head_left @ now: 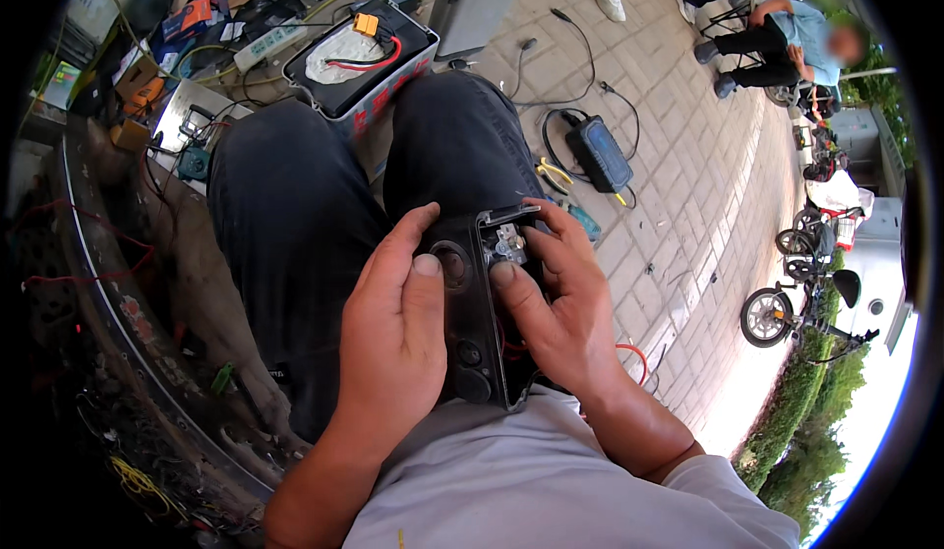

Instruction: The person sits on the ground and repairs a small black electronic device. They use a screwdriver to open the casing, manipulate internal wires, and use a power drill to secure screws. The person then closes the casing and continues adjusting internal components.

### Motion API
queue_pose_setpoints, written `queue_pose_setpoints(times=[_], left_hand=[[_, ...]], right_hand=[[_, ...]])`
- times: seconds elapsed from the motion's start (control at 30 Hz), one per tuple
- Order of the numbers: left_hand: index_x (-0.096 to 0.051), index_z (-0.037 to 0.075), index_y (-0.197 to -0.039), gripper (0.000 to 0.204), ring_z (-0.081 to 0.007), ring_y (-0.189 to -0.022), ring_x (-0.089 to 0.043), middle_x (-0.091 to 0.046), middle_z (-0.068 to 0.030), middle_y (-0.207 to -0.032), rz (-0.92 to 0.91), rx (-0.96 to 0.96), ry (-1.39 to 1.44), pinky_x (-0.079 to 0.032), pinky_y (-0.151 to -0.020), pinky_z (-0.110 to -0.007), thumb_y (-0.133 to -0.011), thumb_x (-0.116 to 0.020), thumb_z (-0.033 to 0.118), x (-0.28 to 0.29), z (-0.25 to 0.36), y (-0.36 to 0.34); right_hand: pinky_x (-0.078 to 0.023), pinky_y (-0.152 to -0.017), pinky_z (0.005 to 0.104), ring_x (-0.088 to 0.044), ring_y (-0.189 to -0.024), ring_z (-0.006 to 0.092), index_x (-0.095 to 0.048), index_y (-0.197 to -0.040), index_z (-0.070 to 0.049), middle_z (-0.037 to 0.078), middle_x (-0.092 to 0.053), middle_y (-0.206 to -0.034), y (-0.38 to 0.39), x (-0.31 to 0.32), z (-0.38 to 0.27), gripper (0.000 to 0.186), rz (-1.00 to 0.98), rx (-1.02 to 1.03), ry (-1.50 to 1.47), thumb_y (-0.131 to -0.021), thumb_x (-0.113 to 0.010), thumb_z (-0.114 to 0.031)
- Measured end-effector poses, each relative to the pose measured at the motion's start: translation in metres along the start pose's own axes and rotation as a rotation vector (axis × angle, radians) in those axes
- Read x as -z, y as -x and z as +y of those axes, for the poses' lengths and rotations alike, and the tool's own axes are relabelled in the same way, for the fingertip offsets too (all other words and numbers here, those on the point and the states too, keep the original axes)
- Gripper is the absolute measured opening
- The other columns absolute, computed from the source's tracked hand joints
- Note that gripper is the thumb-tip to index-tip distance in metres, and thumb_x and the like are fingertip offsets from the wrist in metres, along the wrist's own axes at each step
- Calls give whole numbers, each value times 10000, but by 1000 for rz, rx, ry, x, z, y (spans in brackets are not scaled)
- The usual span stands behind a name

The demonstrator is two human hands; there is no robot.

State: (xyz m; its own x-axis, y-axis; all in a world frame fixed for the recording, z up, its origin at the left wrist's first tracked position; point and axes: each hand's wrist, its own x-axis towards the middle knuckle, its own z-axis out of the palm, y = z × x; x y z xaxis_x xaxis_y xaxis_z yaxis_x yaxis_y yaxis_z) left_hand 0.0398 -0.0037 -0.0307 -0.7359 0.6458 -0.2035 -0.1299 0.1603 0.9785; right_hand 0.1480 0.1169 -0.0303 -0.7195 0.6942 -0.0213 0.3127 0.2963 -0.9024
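Observation:
A black open-sided casing (462,352) with round holes and round fittings on its face rests on my lap. My left hand (398,313) holds its left side, with the thumb against the face and the fingers along the far edge. On the other side my right hand (565,298) grips the rim, its thumb bent over into the opening. Next to that thumb, at the far end of the opening, sits a small silvery metal fitting (509,243). Red wire shows deeper in the casing, and the rest of the inside is shadowed.
Beyond my knees stands a battery box (423,53) with a yellow connector (366,24). On the paving to the right lie a black charger (598,154) with cables and yellow-handled pliers (554,175). Tools and a power strip (270,46) clutter the left. A seated person (801,43) and a motorbike (787,318) are farther right.

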Motion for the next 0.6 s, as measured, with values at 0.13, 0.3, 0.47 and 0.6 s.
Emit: queue_pose_setpoints(times=[0.13, 0.3, 0.47, 0.6], left_hand=[[-516, -52, -1335, 365, -211, -1136, -593, -605, -192, -1237, -9, 41, 56, -432, -977, -293, -1001, -459, 83, -5, -13, 1], [-518, -47, -1340, 382, -201, -1124, -595, -607, -191, -1239, -21, 3, 164, -434, -968, -288, -984, -469, 85, 1, -27, -2], [-548, -22, -1311, 357, -127, -846, -598, -634, -138, -1067, -20, 35, 161, -477, -792, -263, -978, -479, 89, 3, -26, -1], [-568, -11, -1263, 317, -84, -685, -541, -611, -78, -850, -23, 80, 195, -463, -666, -247, -971, -486, 81, 7, -27, -4]], right_hand=[[-362, -1064, 338, -420, -1347, 257, -592, -1243, 96, 226, -402, -1471, -4, 19, 2, 372, -165, -236, -178, -932, -633, -105], [-354, -1085, 355, -421, -1351, 264, -600, -1247, 84, 224, -433, -1457, -7, 23, 11, 361, -247, -237, -329, -901, -628, -14], [-472, -980, 331, -465, -1315, 251, -624, -1182, 72, 183, -443, -1435, -12, 28, 10, 348, -330, -203, -136, -836, -640, 105], [-489, -961, 308, -538, -1202, 218, -620, -1031, 67, 172, -444, -1413, -20, 25, 3, 261, -388, 78, 283, -783, -672, 129]])
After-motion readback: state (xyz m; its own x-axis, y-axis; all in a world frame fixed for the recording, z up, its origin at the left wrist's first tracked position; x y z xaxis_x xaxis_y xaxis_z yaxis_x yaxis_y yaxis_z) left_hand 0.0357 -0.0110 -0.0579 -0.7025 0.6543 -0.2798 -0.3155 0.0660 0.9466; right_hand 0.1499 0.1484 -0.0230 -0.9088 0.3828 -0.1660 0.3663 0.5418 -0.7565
